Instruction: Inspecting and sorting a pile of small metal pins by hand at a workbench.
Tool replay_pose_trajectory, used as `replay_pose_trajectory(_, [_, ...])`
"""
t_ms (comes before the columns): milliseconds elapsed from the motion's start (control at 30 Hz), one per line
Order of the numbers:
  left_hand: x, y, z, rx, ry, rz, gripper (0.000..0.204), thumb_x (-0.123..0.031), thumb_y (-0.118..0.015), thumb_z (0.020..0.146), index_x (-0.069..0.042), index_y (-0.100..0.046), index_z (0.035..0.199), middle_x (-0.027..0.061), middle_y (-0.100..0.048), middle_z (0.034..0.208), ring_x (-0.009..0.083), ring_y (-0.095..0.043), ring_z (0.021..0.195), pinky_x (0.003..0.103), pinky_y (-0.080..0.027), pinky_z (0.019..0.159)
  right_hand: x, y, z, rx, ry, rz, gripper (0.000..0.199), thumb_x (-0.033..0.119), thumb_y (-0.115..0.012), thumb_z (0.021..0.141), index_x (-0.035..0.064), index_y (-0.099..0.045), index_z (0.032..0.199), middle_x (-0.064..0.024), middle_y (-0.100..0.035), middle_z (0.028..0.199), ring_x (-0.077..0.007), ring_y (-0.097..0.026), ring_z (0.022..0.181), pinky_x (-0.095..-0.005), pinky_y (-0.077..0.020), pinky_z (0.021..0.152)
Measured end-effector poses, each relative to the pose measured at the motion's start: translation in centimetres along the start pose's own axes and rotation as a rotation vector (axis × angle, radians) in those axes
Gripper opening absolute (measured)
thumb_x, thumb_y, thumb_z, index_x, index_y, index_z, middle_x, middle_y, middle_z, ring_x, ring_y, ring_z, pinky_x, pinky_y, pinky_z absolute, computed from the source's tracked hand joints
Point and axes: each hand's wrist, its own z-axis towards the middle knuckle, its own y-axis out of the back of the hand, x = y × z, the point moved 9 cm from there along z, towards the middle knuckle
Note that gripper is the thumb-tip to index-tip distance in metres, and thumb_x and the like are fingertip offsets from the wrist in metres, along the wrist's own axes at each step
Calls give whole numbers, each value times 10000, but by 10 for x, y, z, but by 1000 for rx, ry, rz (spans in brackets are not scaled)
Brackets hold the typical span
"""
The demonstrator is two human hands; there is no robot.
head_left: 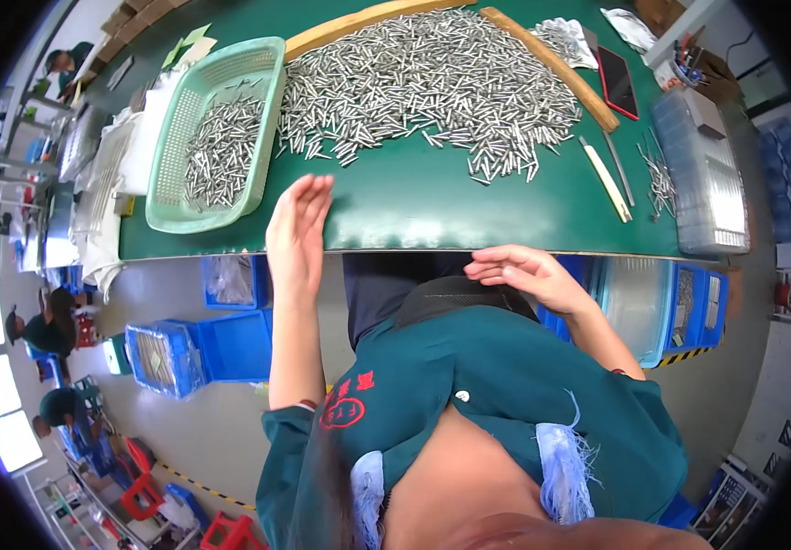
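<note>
A broad heap of small silvery metal pins (432,82) covers the far middle of the green table (395,202). My left hand (299,229) is over the table's near edge, just right of a light green plastic basket (161,174) that holds more pins (223,151). Its fingers are stretched out side by side, and nothing shows in them. At the near edge, farther right, my right hand (528,275) is held palm inward with its fingers extended toward the left. No object shows in that hand either. Both hands are apart from the heap and the basket.
Wooden strips (551,69) border the heap. Right of it lie a red-edged phone (617,82), a cream-handled tool (606,179), loose thin metal pieces (659,183) and clear plastic boxes (707,183). Blue bins (235,348) stand below the table. Other people (51,321) work at far left.
</note>
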Motion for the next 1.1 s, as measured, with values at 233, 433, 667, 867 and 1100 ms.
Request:
replay_pose_trajectory(233, [59, -76, 13, 229, 321, -124, 309, -198, -381, 934, 58, -526, 1027, 161, -571, 1024, 245, -520, 1038, 355, -337, 982, -2, 19, -11, -110, 7, 48, 368, 173, -460, 896, -24, -446, 1208, -165, -548, 1122, -235, -531, 1054, -338, -406, 909])
replay_pose_trajectory(433, [45, -62, 48, 166, 167, 58, 295, -206, -385, 934, 42, -522, 1018, 156, -569, 1014, 246, -526, 1027, 353, -357, 968, 12, 27, -14, -137, 57, 102, 409, 226, -478, 890, -41, -443, 1198, -174, -551, 1107, -244, -539, 1039, -348, -414, 904])
replay_pose_trajectory(667, [78, -115, 17, 428, 333, 150, 323, -240, -382, 934, 41, -525, 1003, 170, -572, 1018, 261, -528, 1037, 355, -355, 964, 32, 36, -8, -142, 187, 240, 446, 266, -492, 885, -58, -430, 1185, -183, -560, 1073, -239, -560, 997, -346, -449, 876])
replay_pose_trajectory(867, [80, -115, 21, 471, 318, 152, 329, -244, -378, 941, 41, -518, 1026, 155, -577, 1001, 222, -539, 1009, 327, -386, 927, 38, 46, -14, -232, 236, 261, 413, 251, -480, 889, -57, -429, 1158, -180, -568, 1025, -249, -572, 971, -355, -462, 858])
replay_pose_trajectory(1100, [76, -103, -28, 802, 811, 244, 348, -268, -452, 910, 37, -511, 1069, 138, -596, 942, 215, -607, 887, 303, -475, 827, 61, 54, -11, -212, 336, 211, 390, 234, -444, 907, -51, -429, 1173, -168, -575, 1018, -230, -576, 962, -346, -464, 853])
